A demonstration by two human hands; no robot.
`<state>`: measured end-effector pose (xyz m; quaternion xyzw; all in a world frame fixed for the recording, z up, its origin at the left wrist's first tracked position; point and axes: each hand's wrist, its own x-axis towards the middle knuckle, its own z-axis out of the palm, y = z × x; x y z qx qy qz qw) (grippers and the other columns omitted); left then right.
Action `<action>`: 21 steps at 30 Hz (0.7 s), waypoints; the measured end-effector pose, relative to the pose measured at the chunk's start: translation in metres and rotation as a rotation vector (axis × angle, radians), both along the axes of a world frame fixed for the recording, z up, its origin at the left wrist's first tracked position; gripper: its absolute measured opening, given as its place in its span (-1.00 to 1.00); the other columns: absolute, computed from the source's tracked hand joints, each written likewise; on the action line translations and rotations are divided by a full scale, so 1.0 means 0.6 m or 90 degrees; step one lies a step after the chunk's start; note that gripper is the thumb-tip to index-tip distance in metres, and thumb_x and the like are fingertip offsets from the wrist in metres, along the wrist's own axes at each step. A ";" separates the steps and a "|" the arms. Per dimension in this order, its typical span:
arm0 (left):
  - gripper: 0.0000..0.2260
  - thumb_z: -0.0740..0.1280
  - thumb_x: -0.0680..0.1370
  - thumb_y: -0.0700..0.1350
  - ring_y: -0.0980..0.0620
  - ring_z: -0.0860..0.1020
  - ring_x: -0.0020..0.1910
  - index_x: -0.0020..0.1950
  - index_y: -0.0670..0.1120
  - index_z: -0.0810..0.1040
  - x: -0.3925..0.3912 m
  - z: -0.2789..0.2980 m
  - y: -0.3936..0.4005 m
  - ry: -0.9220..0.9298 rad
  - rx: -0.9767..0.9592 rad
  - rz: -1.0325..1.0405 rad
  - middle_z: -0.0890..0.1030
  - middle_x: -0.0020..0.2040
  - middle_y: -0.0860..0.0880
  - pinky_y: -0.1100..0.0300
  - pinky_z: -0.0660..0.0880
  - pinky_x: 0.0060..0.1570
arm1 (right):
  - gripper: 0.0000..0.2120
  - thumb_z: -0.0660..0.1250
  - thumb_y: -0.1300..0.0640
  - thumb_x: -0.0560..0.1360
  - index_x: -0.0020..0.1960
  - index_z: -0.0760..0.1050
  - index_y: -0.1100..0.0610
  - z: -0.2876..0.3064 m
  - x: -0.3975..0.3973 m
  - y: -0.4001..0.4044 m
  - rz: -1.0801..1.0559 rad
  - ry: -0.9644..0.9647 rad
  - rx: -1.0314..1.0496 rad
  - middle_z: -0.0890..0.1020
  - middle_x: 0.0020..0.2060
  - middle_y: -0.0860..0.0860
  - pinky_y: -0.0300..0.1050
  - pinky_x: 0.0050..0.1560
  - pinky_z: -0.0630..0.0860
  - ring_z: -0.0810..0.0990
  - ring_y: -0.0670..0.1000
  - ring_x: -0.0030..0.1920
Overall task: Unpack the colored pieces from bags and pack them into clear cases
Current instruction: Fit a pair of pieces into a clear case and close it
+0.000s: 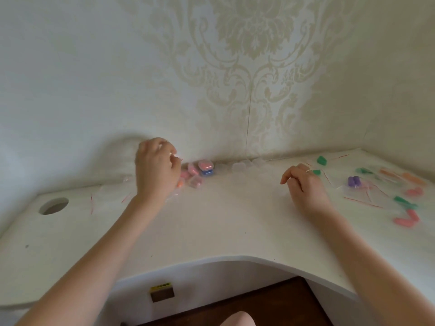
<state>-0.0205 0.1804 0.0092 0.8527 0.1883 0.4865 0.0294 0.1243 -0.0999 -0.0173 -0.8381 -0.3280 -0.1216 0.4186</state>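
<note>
At the far left the white desk [211, 222] has a round cable hole [54, 205], and just right of it lie flattened empty bags [108, 196] with thin red seal strips, likely set aside there to keep spent packaging out of the working area. Next comes the left hand [156, 168], raised over the desk with its fingers curled and pinching what looks like a clear bag with a red strip at the fingertips (the blur makes the exact grip hard to read). Directly beside it, against the wall, sit the filled cases [205, 169], a pink one stacked on a blue one with more pink ones around, apparently gathered there as the finished pile. Further right along the wall stand the empty clear cases [242, 167], near both hands for the next fill. The right hand [306, 184] rests on the desk with fingers loosely curled and seemingly holding nothing. At the far right the unopened bags of colored pieces [388, 191], green, orange, purple and pink, lie spread out, so much unpacking probably remains.
</note>
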 end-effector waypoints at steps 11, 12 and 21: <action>-0.67 0.34 0.50 -0.21 -0.21 0.52 0.19 0.25 -0.27 0.52 0.173 -0.058 -0.122 0.321 0.113 -0.298 0.58 0.18 -0.24 -0.08 0.52 0.11 | -0.76 0.17 0.13 0.60 -0.15 0.56 0.14 -0.019 0.022 0.006 0.005 -0.010 -0.103 0.38 -0.28 -0.13 -0.09 -0.18 0.33 0.37 -0.05 -0.23; -0.68 0.30 0.53 -0.19 -0.20 0.51 0.22 0.27 -0.25 0.52 0.178 -0.063 -0.123 0.306 0.095 -0.304 0.57 0.21 -0.22 -0.06 0.49 0.15 | -0.78 0.16 0.15 0.60 -0.09 0.56 0.13 -0.020 0.023 0.008 0.008 -0.005 -0.094 0.38 -0.25 -0.14 -0.09 -0.17 0.34 0.39 -0.04 -0.22; -0.59 0.49 0.42 -0.15 -0.04 0.51 0.17 0.25 -0.13 0.56 0.179 -0.062 -0.114 0.220 -0.232 -0.335 0.54 0.21 -0.08 0.24 0.37 0.15 | -0.65 0.01 0.18 0.46 0.02 0.55 0.12 -0.015 0.011 0.026 0.063 -0.014 -0.049 0.38 -0.22 -0.11 -0.44 -0.20 0.28 0.40 -0.21 -0.16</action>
